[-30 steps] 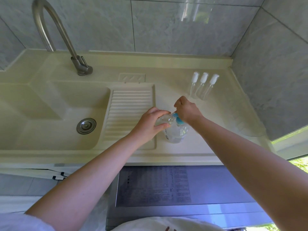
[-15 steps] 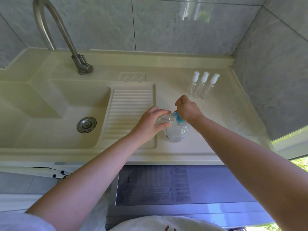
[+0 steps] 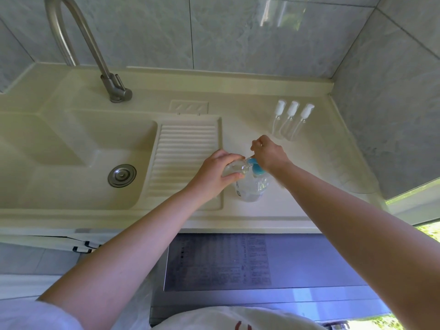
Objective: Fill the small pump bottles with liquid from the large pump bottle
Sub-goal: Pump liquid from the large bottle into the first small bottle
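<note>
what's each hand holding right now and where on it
Left hand wraps a small clear bottle around its body; right hand sits on the large pump bottle's blue pump top.

Three small bottles [image 3: 289, 121] crowd the counter's [image 3: 297, 198] far corner.

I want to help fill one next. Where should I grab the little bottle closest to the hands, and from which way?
Probably grip the nearest small bottle around its clear body, below the white pump cap. Come from its left, sink-facing side, since two other small bottles stand close on its right. It stands upright, so wrap your fingers around it sideways.
</note>
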### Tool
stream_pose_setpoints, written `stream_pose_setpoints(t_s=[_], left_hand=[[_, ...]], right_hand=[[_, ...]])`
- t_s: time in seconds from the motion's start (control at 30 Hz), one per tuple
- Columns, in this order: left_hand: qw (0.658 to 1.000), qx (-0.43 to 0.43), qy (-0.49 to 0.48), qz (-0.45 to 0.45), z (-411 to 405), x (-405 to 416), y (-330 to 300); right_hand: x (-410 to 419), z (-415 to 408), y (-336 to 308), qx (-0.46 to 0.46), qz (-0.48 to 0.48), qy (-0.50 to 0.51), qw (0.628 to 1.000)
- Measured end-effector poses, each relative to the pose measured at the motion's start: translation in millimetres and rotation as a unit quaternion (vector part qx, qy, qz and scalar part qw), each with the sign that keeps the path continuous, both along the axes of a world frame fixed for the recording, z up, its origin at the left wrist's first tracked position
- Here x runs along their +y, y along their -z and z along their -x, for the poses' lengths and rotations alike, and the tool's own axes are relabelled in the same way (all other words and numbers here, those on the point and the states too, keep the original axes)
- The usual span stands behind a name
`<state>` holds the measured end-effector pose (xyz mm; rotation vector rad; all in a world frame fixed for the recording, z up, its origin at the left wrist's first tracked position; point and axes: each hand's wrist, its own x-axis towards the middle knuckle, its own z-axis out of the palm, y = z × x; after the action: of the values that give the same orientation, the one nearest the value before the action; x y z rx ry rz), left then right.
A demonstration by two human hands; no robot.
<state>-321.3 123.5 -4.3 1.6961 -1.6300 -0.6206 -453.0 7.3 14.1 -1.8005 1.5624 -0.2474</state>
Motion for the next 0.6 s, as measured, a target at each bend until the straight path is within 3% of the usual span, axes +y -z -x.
stream_pose_setpoints(t_s=[0.33,0.6], left_hand=[[1.000,-0.002,0.000,0.005,0.6,0.4,3.0],[1.000,-0.001,0.000,0.004,1.1,-0.9,1.3]], right_hand=[[5.9,-4.2,5.3,0.004,0.045,0.045,0.998],[0.4,-1.4,-0.8,-0.013,0.002,0.016,1.000]])
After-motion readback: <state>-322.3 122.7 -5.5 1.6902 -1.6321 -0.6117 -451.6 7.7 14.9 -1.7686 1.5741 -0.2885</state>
